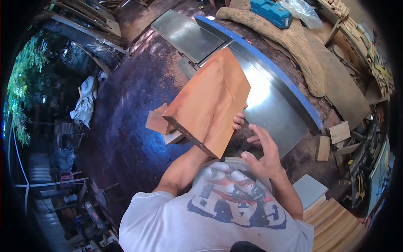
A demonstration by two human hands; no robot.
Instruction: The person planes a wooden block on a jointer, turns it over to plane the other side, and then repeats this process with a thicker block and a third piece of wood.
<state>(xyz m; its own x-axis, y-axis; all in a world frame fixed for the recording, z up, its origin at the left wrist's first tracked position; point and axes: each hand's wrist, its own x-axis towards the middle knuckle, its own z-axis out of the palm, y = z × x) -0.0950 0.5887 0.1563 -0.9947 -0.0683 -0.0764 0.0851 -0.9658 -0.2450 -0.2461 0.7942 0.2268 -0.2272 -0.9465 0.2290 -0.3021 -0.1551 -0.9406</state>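
A thick reddish-brown wooden board [212,98] is held tilted in front of my chest, above a metal machine table [273,109]. My left hand [239,121] supports it from beneath; the forearm passes under the board's lower end and the fingertips curl round its right edge. Most of that hand is hidden by the wood. Just right of the board, my right hand [265,153] is raised with its fingers and thumb apart, holding nothing.
Wood offcuts [157,122] lie beyond the board's left corner. A blue fence [268,67] runs along the metal table. Behind it are a curved log [289,50] and a teal case [272,12]. Wooden blocks [323,148] and stacked planks [336,222] stand at right.
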